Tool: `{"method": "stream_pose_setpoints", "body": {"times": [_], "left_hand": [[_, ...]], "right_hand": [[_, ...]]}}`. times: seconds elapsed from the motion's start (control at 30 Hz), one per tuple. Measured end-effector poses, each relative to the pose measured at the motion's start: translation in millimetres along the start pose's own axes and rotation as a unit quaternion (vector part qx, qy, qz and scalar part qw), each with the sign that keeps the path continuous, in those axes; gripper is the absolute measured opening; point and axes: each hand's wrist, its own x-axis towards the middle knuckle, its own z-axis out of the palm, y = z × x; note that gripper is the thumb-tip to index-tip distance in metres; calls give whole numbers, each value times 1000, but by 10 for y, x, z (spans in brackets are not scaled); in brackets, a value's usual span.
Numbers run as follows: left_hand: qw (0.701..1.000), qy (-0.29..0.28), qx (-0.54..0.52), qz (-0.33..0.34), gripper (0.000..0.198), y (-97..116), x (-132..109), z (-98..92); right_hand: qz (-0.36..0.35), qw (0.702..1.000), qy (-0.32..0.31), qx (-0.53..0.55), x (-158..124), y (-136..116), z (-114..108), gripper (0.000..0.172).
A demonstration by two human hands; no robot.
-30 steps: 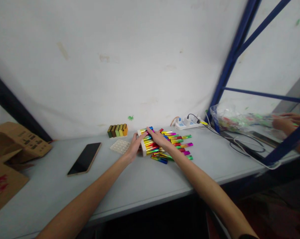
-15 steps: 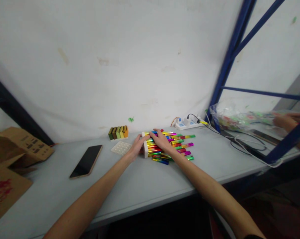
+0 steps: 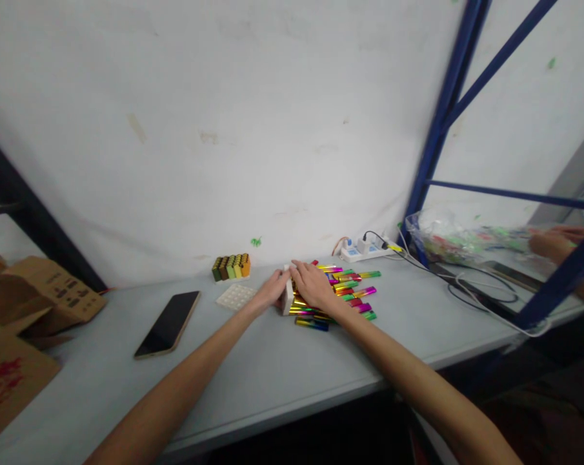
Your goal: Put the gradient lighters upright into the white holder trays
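Note:
Shiny metallic tubes point(image 3: 354, 294) in rainbow colours lie in a pile on the grey table, pointing right. At their left ends a white tray point(image 3: 288, 302) stands on its edge. From the left, my left hand point(image 3: 272, 289) is closed on that tray, its fingertips at the top edge. My right hand point(image 3: 313, 284) is curled over the tubes right behind the tray, fingers close together and reaching the tray's upper edge; its palm hides part of the pile. Left of my hands lies a flat white tray with round holes point(image 3: 235, 297).
Behind the flat tray stands a block of green, brown and yellow tubes point(image 3: 231, 267). A phone point(image 3: 168, 324) and cardboard boxes point(image 3: 54, 287) are at left. A power strip point(image 3: 364, 247) with cables sits by the blue frame point(image 3: 430, 135); beyond it are plastic bags point(image 3: 461, 242) and another person's hand point(image 3: 555, 244).
My right hand's fingers have drawn together and shifted slightly toward the white tray. The tray is turned a little, and the whole view has tipped slightly upward.

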Motion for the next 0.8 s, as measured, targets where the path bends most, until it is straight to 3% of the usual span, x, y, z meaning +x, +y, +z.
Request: {"method": "stream_pose_setpoints", "body": {"times": [0.1, 0.27, 0.5, 0.8], "left_hand": [[996, 18, 87, 22, 42, 102, 67, -29], [985, 21, 160, 67, 34, 202, 83, -50], [985, 23, 153, 80, 27, 139, 50, -80], [983, 42, 163, 67, 30, 71, 23, -122]], "right_hand": [[-40, 997, -26, -53, -54, 158, -1, 42], [14, 1000, 1, -23, -85, 251, 28, 42], [13, 999, -16, -26, -76, 231, 9, 39], [87, 996, -7, 11, -69, 340, 8, 40]]}}
